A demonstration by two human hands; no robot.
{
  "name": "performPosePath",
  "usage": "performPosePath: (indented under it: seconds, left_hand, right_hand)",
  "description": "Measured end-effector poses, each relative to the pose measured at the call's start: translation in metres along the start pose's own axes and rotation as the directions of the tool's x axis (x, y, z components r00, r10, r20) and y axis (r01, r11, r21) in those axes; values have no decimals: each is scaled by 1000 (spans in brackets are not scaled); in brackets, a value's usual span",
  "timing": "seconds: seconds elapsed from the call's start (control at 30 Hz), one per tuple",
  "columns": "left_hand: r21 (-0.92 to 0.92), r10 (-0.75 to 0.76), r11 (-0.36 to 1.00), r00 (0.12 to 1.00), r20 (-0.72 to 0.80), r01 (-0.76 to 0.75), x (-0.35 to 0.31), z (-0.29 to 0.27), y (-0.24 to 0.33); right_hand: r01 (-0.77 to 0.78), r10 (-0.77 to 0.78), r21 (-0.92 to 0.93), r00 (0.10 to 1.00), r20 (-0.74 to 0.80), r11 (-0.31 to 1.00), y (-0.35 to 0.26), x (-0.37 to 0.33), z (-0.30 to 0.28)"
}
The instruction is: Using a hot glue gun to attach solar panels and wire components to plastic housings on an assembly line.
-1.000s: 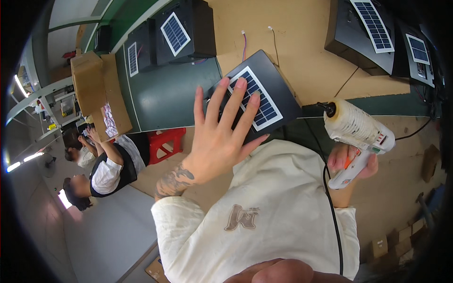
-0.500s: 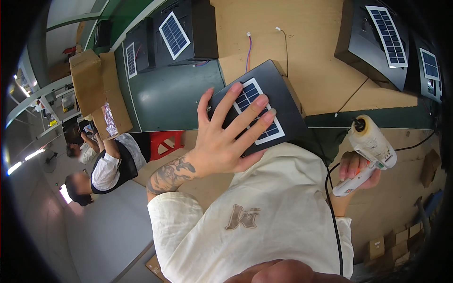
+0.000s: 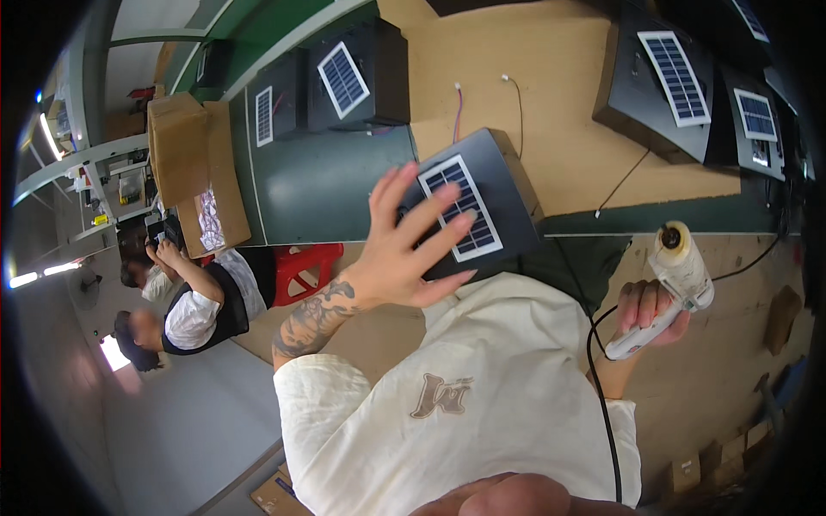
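A black box point(image 3: 509, 185) sits tilted at the near edge of the table, in front of my body. On its upper face lies a small solar panel point(image 3: 484, 232) with a white border. My left hand point(image 3: 397, 245) is spread over the left part of box and panel, its fingers apart and holding nothing; whether the fingertips touch the panel I cannot tell. Off to the right, beyond the table edge, my right hand point(image 3: 645, 308) is wrapped round the handle of a white hot glue gun point(image 3: 686, 271), its nozzle end pointing up and away from me.
More black boxes with solar panels stand at the far left point(image 3: 379, 77) and far right point(image 3: 641, 86). Thin wires with white connectors point(image 3: 459, 107) lie on a cardboard sheet point(image 3: 551, 52). A black cable point(image 3: 602, 387) hangs by my right arm. An open carton point(image 3: 185, 150) and a co-worker point(image 3: 206, 310) are left.
My left hand has drawn back to the left across the solar panel, baring more of it. The glue gun stays in my right hand. The whole view has shifted slightly.
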State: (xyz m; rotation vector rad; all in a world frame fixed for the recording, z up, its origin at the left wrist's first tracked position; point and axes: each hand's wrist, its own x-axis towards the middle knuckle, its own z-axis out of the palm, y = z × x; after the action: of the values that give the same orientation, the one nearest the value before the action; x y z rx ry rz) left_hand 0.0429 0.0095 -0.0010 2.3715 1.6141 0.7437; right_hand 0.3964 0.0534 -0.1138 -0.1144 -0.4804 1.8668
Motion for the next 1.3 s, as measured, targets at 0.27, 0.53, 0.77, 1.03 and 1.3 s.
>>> performPosePath:
  seconds: [0.27, 0.53, 0.77, 1.03, 1.3]
  left_hand:
    - [225, -22, 973, 962, 273, -41, 2, -18, 5]
    - [197, -11, 979, 955, 296, -50, 4, -12, -7]
    - [-720, -577, 555, 817, 27, 416, 20, -23, -12]
    - [-681, -406, -724, 729, 551, 111, 34, 6, -20]
    - [-654, -344, -746, 768, 540, 126, 34, 28, -22]
  right_hand:
    - [-38, 33, -36, 989, -147, 999, -6, -7, -6]
    - [-15, 17, 121, 1000, -17, 993, -5, -4, -8]
    - [-40, 8, -188, 986, -169, 981, -16, -22, 6]
    - [-43, 129, -355, 966, 224, 934, -35, 18, 59]
    - [-356, 241, -680, 935, -262, 641, -18, 74, 150]
